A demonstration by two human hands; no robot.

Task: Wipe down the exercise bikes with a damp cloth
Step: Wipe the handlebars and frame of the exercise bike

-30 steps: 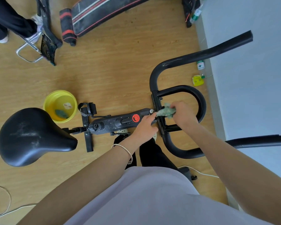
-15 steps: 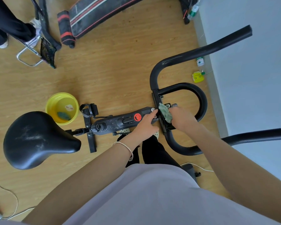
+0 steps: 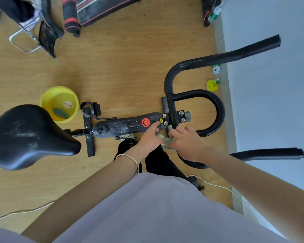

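A black exercise bike fills the head view: its saddle (image 3: 28, 135) at the left, its frame (image 3: 123, 126) with a red sticker in the middle, its handlebar (image 3: 216, 109) looping at the right. My right hand (image 3: 186, 143) grips a crumpled green cloth (image 3: 168, 143) against the near side of the handlebar stem, below the bolted clamp (image 3: 174, 117). Most of the cloth is hidden under my fingers. My left hand (image 3: 150, 137) rests beside it, fingertips touching the frame near the red sticker.
A yellow basin (image 3: 60, 104) with a second green cloth in it stands on the wooden floor behind the saddle. A sit-up bench (image 3: 98, 9) and a chair lie further back. Small bottles (image 3: 216, 69) sit along the grey wall (image 3: 270, 85) at the right. White cables trail near my feet.
My right hand has drawn the cloth down from the clamp at the top of the stem to its near side, uncovering the bolts. My left hand stayed on the frame.
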